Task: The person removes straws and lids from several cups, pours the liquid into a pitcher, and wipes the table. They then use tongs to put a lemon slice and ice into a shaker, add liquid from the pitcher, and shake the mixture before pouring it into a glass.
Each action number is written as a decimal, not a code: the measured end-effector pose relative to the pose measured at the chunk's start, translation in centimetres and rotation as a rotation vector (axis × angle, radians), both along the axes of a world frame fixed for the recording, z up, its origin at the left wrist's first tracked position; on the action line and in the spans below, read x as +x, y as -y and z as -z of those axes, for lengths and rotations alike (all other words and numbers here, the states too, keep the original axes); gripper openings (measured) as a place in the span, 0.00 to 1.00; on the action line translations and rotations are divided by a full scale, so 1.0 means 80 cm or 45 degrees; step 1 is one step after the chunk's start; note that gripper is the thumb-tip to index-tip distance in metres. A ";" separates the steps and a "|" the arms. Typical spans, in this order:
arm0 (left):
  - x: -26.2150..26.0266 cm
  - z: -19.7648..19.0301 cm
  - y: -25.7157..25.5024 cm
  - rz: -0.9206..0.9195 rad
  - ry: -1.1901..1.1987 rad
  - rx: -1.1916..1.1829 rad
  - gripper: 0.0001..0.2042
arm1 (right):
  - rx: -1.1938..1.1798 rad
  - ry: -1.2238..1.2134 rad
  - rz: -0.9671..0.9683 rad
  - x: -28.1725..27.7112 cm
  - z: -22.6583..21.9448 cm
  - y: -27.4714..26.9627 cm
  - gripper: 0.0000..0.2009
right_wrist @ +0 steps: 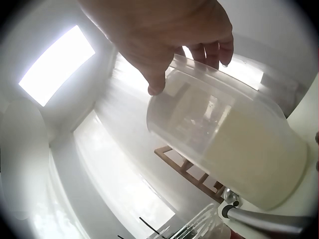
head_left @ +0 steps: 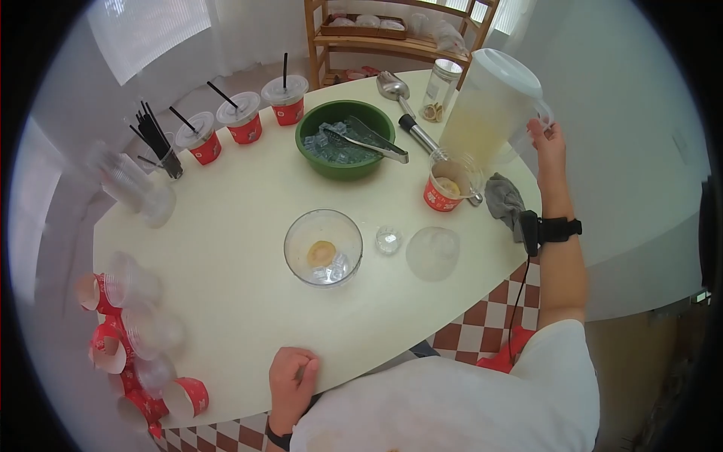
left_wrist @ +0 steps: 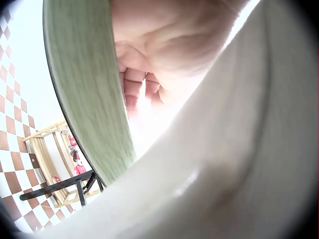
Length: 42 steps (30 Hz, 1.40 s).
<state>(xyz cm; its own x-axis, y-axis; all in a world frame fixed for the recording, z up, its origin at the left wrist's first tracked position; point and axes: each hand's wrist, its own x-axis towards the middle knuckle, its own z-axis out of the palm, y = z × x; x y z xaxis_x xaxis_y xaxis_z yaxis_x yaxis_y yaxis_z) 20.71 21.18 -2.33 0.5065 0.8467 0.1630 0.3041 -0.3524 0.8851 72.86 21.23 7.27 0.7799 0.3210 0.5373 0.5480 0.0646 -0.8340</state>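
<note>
My right hand (head_left: pixel 550 139) is at the far right of the table and grips the handle of a translucent plastic pitcher (head_left: pixel 482 113). Pale yellow liquid fills its lower part. In the right wrist view the thumb lies on the near side and the other fingers are partly hidden behind the handle. Close below the pitcher stands a clear cup in a red sleeve (head_left: pixel 442 197), with lemon slices inside. My left hand (head_left: pixel 294 380) rests loosely curled at the near table edge, holding nothing. Mid-table, a clear cup (head_left: pixel 295 260) contains a lemon slice (head_left: pixel 321 254) and ice.
A green bowl (head_left: pixel 345 171) holds ice and tongs (head_left: pixel 376 148). A muddler (head_left: pixel 422 135), a scoop (head_left: pixel 392 87), a jar (head_left: pixel 438 90) and a grey cloth (head_left: pixel 504 197) lie around the pitcher. Lidded cups (head_left: pixel 245 129), straws (head_left: pixel 154 135) and stacked cups (head_left: pixel 124 181) line the left.
</note>
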 end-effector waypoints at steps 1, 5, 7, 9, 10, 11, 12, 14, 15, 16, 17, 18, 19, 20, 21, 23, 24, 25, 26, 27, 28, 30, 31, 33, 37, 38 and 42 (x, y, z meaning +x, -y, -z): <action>0.000 0.000 0.000 -0.013 -0.010 0.014 0.05 | 0.054 -0.153 -0.114 0.006 0.007 -0.002 0.17; 0.001 -0.001 0.001 -0.038 -0.027 0.043 0.05 | 0.411 -0.401 -0.234 0.017 0.021 -0.033 0.17; 0.002 0.000 0.001 -0.055 -0.028 0.020 0.05 | 0.473 -0.410 -0.124 0.015 0.016 -0.043 0.18; 0.002 0.003 0.001 -0.060 -0.011 0.018 0.05 | 0.519 -0.407 -0.031 0.009 0.009 -0.051 0.19; 0.001 0.004 0.001 -0.065 -0.003 0.018 0.05 | 0.533 -0.401 0.010 0.004 0.003 -0.051 0.19; 0.001 0.003 0.001 -0.074 -0.003 0.014 0.05 | 0.545 -0.399 0.049 -0.001 -0.002 -0.051 0.20; 0.001 0.002 0.001 -0.082 -0.002 0.006 0.05 | 0.538 -0.374 0.049 -0.002 -0.005 -0.050 0.20; 0.001 0.001 0.001 -0.090 -0.004 -0.011 0.05 | 0.517 -0.315 0.063 -0.002 -0.011 -0.040 0.20; 0.002 0.000 0.001 -0.091 -0.004 -0.020 0.05 | 0.537 -0.302 0.058 -0.005 -0.018 -0.034 0.20; 0.002 0.000 0.001 -0.088 -0.006 -0.031 0.05 | 0.555 -0.289 0.056 -0.011 -0.028 -0.025 0.20; 0.002 0.000 0.001 -0.084 -0.004 -0.030 0.04 | 0.573 -0.277 0.058 -0.017 -0.038 -0.015 0.21; 0.002 0.000 0.000 -0.078 -0.002 -0.030 0.04 | 0.558 -0.245 0.053 -0.022 -0.048 -0.005 0.21; 0.001 0.000 0.000 -0.069 -0.001 -0.032 0.04 | 0.541 -0.213 0.051 -0.027 -0.059 0.007 0.21; 0.001 0.000 0.000 -0.063 0.001 -0.035 0.04 | 0.524 -0.179 0.052 -0.031 -0.070 0.021 0.21; 0.001 0.000 0.000 -0.055 0.002 -0.036 0.04 | 0.495 -0.142 0.025 -0.033 -0.081 0.037 0.21; 0.000 0.000 -0.001 -0.037 0.001 -0.011 0.04 | 0.435 -0.071 -0.030 -0.037 -0.101 0.069 0.20; 0.000 0.000 -0.002 -0.023 -0.002 0.013 0.04 | 0.412 -0.081 -0.071 -0.040 -0.112 0.086 0.22; -0.001 -0.001 -0.002 -0.010 -0.005 0.035 0.05 | 0.388 -0.092 -0.111 -0.043 -0.121 0.101 0.23; 0.000 -0.001 -0.002 -0.005 -0.005 0.038 0.05 | 0.363 -0.104 -0.152 -0.044 -0.129 0.117 0.24; 0.000 -0.001 -0.003 -0.001 -0.006 0.040 0.05 | 0.339 -0.138 -0.276 -0.039 -0.133 0.134 0.22; 0.000 -0.002 -0.003 0.002 -0.009 0.041 0.05 | 0.345 -0.227 -0.363 -0.024 -0.135 0.158 0.22; 0.000 -0.003 -0.003 0.020 0.002 0.041 0.05 | 0.356 -0.415 -0.545 0.000 -0.138 0.200 0.24; 0.000 -0.003 -0.003 0.022 0.006 0.042 0.05 | 0.383 -0.444 -0.467 -0.024 -0.142 0.196 0.25; -0.001 -0.004 -0.002 0.032 0.027 0.032 0.05 | 0.436 -0.501 -0.320 -0.091 -0.148 0.173 0.31; -0.005 -0.002 -0.001 0.044 0.069 0.057 0.05 | 0.309 -0.550 -0.484 -0.128 -0.135 0.175 0.36; -0.006 -0.003 -0.001 0.060 0.082 0.059 0.05 | 0.245 -0.579 -0.553 -0.137 -0.131 0.171 0.36; -0.010 -0.004 -0.003 0.134 0.096 0.091 0.06 | -0.140 -0.227 -0.702 -0.194 -0.137 0.146 0.32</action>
